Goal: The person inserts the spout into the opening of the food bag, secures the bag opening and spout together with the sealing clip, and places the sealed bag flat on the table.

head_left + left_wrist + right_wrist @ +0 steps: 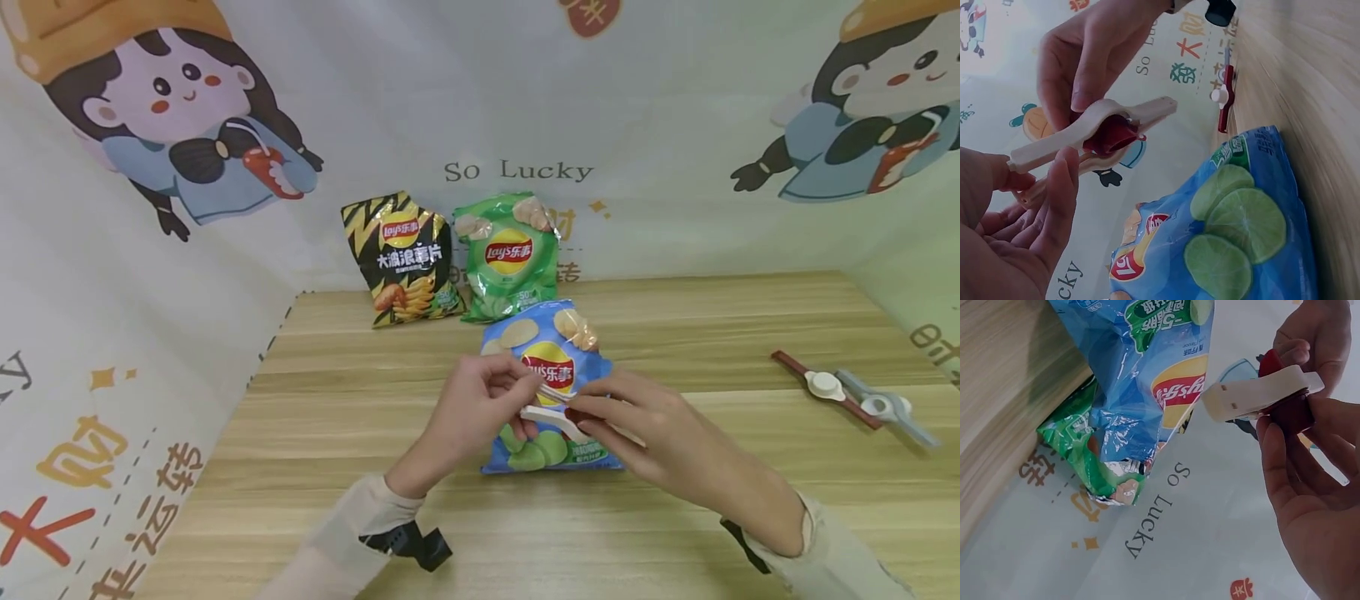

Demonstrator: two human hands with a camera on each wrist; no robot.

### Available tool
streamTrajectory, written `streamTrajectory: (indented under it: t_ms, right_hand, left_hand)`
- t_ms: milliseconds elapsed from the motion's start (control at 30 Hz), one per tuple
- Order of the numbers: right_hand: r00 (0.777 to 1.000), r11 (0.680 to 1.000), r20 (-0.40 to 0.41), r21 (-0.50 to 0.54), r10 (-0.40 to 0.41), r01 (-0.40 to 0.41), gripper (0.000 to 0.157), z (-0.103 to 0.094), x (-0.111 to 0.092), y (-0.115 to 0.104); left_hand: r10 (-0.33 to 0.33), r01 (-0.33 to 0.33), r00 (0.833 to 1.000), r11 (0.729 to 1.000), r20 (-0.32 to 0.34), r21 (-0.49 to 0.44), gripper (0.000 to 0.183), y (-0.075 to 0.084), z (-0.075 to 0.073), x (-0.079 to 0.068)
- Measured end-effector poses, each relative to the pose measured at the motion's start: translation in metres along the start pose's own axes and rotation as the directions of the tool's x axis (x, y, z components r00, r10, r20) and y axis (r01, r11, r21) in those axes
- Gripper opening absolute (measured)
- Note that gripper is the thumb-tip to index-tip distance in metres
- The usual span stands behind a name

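In both hands, above the blue Lay's chip bag (pixel 517 333), is a white bag clip (pixel 1054 144) with a dark red spout (pixel 1110 134) at its middle. Its two long arms stand slightly apart. My left hand (pixel 480 400) pinches the arm ends between thumb and fingers. Around the middle, beside the red spout, my right hand (pixel 652 425) grips the clip with thumb and fingertips. Lime slices (pixel 1244 222) are printed on the blue bag, which lies on the table just under the hands.
Behind the blue bag, a black and yellow chip bag (pixel 405 267) and a green chip bag (pixel 510 258) lean against the printed cloth backdrop (pixel 660 233). A red bag clip (pixel 795 368) and a grey bag clip (pixel 911 425) lie overlapping on the wooden table (pixel 337 433) at right.
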State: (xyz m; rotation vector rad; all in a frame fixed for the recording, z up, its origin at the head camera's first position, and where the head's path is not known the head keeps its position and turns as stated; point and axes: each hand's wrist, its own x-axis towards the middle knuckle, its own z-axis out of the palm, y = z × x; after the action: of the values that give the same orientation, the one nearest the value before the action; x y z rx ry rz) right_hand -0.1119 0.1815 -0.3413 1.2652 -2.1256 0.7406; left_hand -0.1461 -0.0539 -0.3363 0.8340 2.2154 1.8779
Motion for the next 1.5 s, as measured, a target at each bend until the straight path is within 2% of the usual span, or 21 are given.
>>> streamTrajectory:
  t_ms: [167,367,500,633,767,967,1100,1200,1333,1500]
  right_hand:
    - [1.0,1.0,-0.008,0.016,0.016,-0.016,0.034,-0.002,0.0,0.0]
    - [0.998,0.999,-0.036,0.001,0.052,-0.052,0.034,-0.007,0.001,0.002]
    - [0.992,0.993,-0.06,-0.024,0.114,-0.116,0.018,-0.012,0.0,0.003]
    - [0.983,0.984,-0.053,-0.025,0.175,-0.176,0.038,-0.017,0.001,0.004]
    - [0.978,0.979,-0.046,-0.02,0.204,-0.205,0.039,-0.022,0.0,0.007]
    - [0.974,0.975,-0.053,-0.027,0.219,-0.221,0.035,-0.025,0.0,0.014]
    - [0.969,0.969,-0.056,-0.043,0.239,-0.241,0.03,-0.027,0.0,0.02]
    - [0.968,0.967,-0.078,-0.074,0.239,-0.244,0.032,-0.029,0.0,0.025]
    - [0.959,0.953,-0.092,-0.118,0.268,-0.278,0.033,-0.032,-0.001,0.031]
    - [0.949,0.938,-0.114,-0.158,0.294,-0.309,0.03,-0.033,-0.004,0.042]
  left_hand:
    - [0.022,-0.021,1.0,0.997,-0.017,0.079,0.018,0.0,0.001,-0.001]
    - [0.08,-0.072,0.995,0.99,-0.059,0.122,0.017,-0.006,0.0,-0.004]
    - [0.148,-0.138,0.988,0.975,-0.044,0.176,0.015,-0.016,0.0,-0.01]
    - [0.184,-0.18,0.983,0.957,0.005,0.226,0.015,-0.025,-0.002,-0.019]
    - [0.171,-0.175,0.984,0.95,0.037,0.258,0.017,-0.032,-0.003,-0.026]
    - [0.09,-0.105,0.993,0.961,0.07,0.257,0.018,-0.039,-0.005,-0.034]
    - [0.049,-0.074,0.993,0.964,0.104,0.255,0.017,-0.045,-0.007,-0.041]
    - [0.019,-0.061,0.989,0.956,0.146,0.286,0.013,-0.049,-0.008,-0.046]
    - [-0.006,-0.078,0.977,0.921,0.214,0.381,0.007,-0.051,-0.01,-0.053]
    - [-0.031,-0.125,0.961,0.84,0.276,0.528,0.003,-0.052,-0.012,-0.06]
